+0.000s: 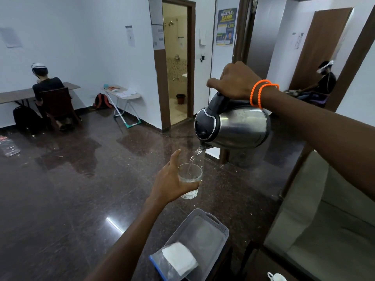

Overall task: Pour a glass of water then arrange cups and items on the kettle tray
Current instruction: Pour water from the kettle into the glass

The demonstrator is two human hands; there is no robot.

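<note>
Dark floor behind; white cup cut off bottom edge.

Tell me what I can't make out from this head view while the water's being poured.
- White cup: cut off by the bottom edge; only rim and handle show.
- Glass: far side covered by the left hand; water level hard to read.
- Kettle handle: hidden under the right hand.
- Plastic bag in the tray: contents unclear, only a white square shows.

Open air above grey tray
</note>
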